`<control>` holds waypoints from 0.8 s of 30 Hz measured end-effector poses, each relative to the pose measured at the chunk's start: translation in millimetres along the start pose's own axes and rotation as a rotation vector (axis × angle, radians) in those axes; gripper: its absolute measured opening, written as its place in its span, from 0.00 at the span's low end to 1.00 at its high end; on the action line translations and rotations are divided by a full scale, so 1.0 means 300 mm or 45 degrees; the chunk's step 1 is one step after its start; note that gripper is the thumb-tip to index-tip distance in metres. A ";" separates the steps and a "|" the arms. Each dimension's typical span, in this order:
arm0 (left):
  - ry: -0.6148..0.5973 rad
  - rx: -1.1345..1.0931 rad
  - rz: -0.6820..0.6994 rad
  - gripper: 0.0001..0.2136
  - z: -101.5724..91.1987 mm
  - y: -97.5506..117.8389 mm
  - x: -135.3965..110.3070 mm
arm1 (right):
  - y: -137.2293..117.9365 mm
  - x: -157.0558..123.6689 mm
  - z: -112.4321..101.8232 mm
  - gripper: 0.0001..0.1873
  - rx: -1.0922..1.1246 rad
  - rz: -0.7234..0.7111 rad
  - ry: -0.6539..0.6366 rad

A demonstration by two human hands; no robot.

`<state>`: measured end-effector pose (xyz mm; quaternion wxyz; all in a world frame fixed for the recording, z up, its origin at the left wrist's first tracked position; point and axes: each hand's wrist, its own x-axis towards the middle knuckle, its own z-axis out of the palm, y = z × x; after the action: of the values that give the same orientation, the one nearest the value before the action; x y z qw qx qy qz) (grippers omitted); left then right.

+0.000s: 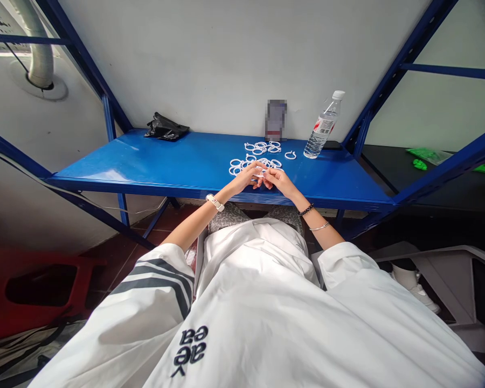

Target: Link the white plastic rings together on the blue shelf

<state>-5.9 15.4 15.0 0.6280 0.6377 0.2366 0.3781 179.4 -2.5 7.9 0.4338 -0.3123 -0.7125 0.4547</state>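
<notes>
My left hand [247,179] and my right hand [280,181] meet over the front part of the blue table. Pinched between the fingertips of both is a small white plastic ring [261,175], mostly covered by the fingers. Just beyond my hands lie several more white plastic rings [235,161], some overlapping, in a near and a far cluster. One single ring [290,158] rests apart from them on the right. Small tabs stick out from some rings.
The blue metal table [178,161] stands against a pale wall. Along its back are a crumpled black plastic bag [166,128], a blurred upright phone-like object [275,119] and a water bottle [322,126]. A red plastic stool [44,285] is at lower left.
</notes>
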 end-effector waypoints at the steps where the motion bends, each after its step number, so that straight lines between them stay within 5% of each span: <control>1: 0.002 0.007 0.006 0.12 -0.002 -0.004 0.001 | -0.001 -0.001 0.000 0.30 -0.007 0.000 -0.002; 24: 0.098 0.047 -0.045 0.06 0.021 0.019 -0.005 | -0.006 0.004 0.004 0.33 -0.001 0.046 0.041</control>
<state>-2.8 9.8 20.7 0.6132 0.6298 0.2786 0.3869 177.6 -2.7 9.7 0.4366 -0.3325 -0.6999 0.4571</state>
